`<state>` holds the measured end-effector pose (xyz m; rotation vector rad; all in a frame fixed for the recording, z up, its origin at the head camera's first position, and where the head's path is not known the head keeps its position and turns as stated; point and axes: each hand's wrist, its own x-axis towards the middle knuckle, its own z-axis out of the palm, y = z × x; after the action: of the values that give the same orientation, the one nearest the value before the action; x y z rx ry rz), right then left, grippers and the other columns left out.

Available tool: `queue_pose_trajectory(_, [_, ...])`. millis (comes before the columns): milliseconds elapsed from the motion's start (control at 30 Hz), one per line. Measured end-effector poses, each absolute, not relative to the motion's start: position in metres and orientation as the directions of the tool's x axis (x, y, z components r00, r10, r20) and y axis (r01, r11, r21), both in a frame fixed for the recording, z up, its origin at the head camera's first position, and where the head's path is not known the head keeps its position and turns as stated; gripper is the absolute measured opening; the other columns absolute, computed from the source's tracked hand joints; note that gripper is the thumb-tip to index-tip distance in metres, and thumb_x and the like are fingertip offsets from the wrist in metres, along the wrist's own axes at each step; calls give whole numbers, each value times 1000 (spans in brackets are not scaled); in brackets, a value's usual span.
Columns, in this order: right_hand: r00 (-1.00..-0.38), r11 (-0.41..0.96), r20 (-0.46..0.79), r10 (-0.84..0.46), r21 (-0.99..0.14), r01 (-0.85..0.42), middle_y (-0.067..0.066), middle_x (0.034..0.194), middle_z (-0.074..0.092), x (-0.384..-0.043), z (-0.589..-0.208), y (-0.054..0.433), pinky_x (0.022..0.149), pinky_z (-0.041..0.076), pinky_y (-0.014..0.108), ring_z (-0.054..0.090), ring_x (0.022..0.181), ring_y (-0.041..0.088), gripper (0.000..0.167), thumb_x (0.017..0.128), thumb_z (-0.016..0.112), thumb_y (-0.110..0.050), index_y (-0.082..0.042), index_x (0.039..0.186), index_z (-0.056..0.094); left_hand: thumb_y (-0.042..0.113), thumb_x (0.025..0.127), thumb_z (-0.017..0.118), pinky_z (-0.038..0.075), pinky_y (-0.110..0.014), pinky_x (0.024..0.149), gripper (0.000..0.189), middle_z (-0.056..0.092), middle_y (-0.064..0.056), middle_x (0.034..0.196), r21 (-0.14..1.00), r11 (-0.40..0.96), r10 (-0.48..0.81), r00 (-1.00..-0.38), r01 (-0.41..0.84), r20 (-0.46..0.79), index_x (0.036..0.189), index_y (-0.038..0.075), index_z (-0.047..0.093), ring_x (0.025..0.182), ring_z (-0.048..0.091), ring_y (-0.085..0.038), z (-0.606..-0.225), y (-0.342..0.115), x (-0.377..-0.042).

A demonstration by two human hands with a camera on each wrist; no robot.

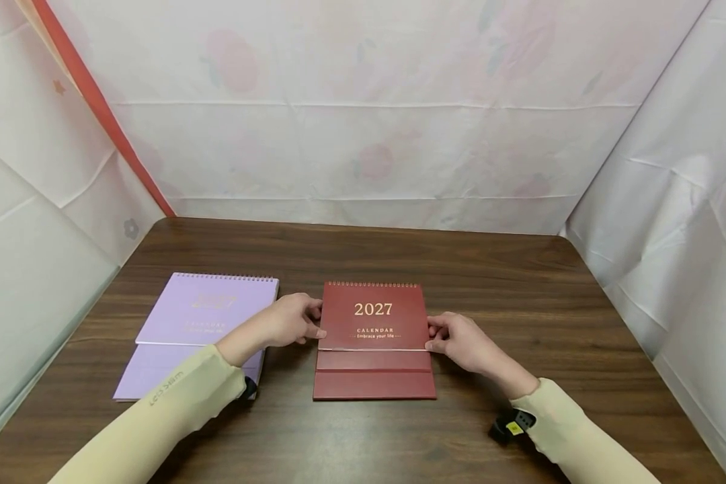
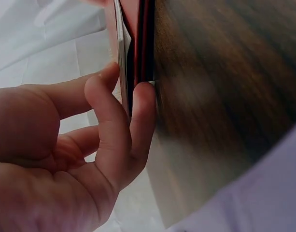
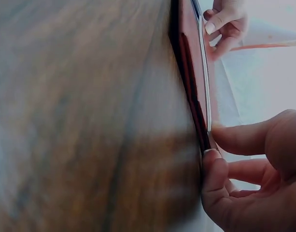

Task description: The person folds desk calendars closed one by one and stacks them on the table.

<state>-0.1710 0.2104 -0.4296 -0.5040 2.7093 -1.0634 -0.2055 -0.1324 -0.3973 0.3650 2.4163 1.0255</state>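
A dark red spiral-bound desk calendar marked 2027 lies on the table with its cover up. My left hand holds its left edge, the thumb on the cover and the fingers at the side. At the right edge, my right hand pinches it between thumb and fingers. Seen from the left wrist, the pages stand slightly apart from the red base boards. From the right wrist, the thumb presses near the cover's edge. My left forearm passes over part of a lilac desk calendar.
The brown wooden table has rounded far corners. A pale patterned curtain hangs behind it, with white cloth at the right side. A red strip runs down the left corner. A black wrist device sits at my right sleeve.
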Motion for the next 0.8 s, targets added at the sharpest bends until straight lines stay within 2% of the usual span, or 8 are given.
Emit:
queue_pose_trajectory(133, [-921, 724, -43, -387, -632, -275, 0, 89, 60, -170, -425, 210, 68, 48, 28, 57, 78, 10, 37, 87, 76, -7, 8, 119, 66, 8, 88, 76, 56, -32, 66, 66, 61, -16, 119, 710, 701, 424, -838, 64, -343, 142, -13, 43, 75, 65, -16, -395, -132, -205])
queue_pose_trajectory(367, [-918, 794, -7, -396, -505, -339, -1, 92, 61, -161, -415, 213, 70, 49, 33, 58, 79, 10, 38, 88, 77, -15, 2, 120, 68, 32, 90, 76, 50, -45, 91, 55, 63, -10, 122, 494, 817, 440, -875, 297, -200, 133, 1, 60, 105, 62, -22, -384, -134, -193])
queue_pose_trajectory(433, [-910, 802, 3, -415, -471, -368, -1, 96, 62, -157, -411, 215, 72, 50, 35, 58, 82, 12, 39, 90, 76, -19, 0, 123, 67, 36, 92, 73, 49, -48, 92, 49, 63, -10, 121, 442, 821, 469, -868, 362, -161, 127, 3, 64, 106, 62, -25, -381, -135, -186])
queue_pose_trajectory(600, [-869, 785, 9, -495, -424, -451, 1, 115, 61, -147, -405, 221, 85, 51, 41, 59, 103, 18, 47, 92, 74, -27, -8, 133, 63, 42, 93, 69, 51, -48, 90, 45, 64, -9, 118, 299, 814, 546, -832, 499, -100, 120, 7, 69, 106, 62, -27, -374, -135, -168])
queue_pose_trajectory(800, [-787, 740, -17, -617, -352, -573, 8, 142, 47, -136, -405, 223, 100, 45, 47, 43, 129, 27, 59, 93, 71, -36, -14, 145, 53, 48, 93, 68, 45, -52, 100, 56, 58, -17, 135, 159, 761, 638, -770, 629, -10, 130, 5, 65, 124, 51, -38, -377, -134, -148])
